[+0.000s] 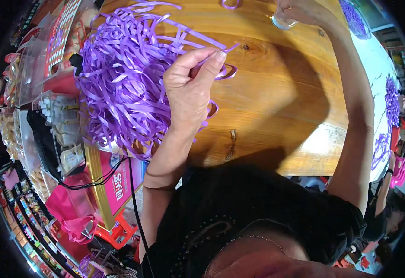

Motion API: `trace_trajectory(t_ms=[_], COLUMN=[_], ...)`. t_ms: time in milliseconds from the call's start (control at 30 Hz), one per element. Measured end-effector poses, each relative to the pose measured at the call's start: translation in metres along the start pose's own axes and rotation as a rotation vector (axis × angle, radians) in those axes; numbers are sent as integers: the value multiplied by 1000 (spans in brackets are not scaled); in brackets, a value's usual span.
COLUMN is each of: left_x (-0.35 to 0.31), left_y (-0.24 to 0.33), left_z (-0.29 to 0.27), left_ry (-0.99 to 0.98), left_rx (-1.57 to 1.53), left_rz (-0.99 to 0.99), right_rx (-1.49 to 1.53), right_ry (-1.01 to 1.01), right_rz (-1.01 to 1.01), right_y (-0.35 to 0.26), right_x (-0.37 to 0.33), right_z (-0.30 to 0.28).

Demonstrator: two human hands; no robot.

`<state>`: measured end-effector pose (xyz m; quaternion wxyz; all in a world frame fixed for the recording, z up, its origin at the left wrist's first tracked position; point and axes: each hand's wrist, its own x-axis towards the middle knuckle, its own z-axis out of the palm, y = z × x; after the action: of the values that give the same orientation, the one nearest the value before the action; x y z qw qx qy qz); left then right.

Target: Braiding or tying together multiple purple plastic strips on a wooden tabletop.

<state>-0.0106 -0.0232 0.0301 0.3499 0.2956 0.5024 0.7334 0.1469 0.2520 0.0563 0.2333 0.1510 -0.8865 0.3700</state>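
To draw out the ribbon strand (231, 47) well, I would pinch it close to its end, pull slowly and low, and let the remainder lie loose so that no loop tightens. The left hand (187, 88) grasps it between thumb and forefinger, just beside the heap, above the bench (267, 97). The right hand (304, 11) reaches toward the bench's far right corner, its fingers at a small clear container (283, 22); whether they grip it I cannot tell. The purple ribbon heap (128, 88) lies along the bench's left edge, down toward the near left corner. It looks glossy, narrow and flat, curled and tangled, with a few strands straggling rightward
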Motion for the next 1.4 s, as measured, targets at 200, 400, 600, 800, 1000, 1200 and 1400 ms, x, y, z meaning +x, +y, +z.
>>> trace_trajectory(t_ms=[200, 400, 600, 800, 1000, 1200, 1400], left_x=[0, -5, -6, -2, 6, 5, 1], left_y=[1, -1, -3, -6, -10, -10, -31], left_z=[6, -4, 2, -3, -6, -1, -2], left_ry=[-39, -55, -123, -169, -184, -204, -282], left_rx=[69, 101, -137, 192, 301, 125, -386], left_rz=[33, -81, -111, 85, 199, -9, -160], right_rx=[-913, -1022, -714, -570, -558, 402, 624], right_ry=[-21, 504, 199, 230, 101, 343, 469], right_rz=[1069, -785, 70, 246, 397, 780, 602], right_y=[-109, -93, -120, -135, -130, -117, -109], right_x=[46, 62, 41, 44, 28, 8, 6], right_z=[4, 84, 118, 108, 105, 124, 136])
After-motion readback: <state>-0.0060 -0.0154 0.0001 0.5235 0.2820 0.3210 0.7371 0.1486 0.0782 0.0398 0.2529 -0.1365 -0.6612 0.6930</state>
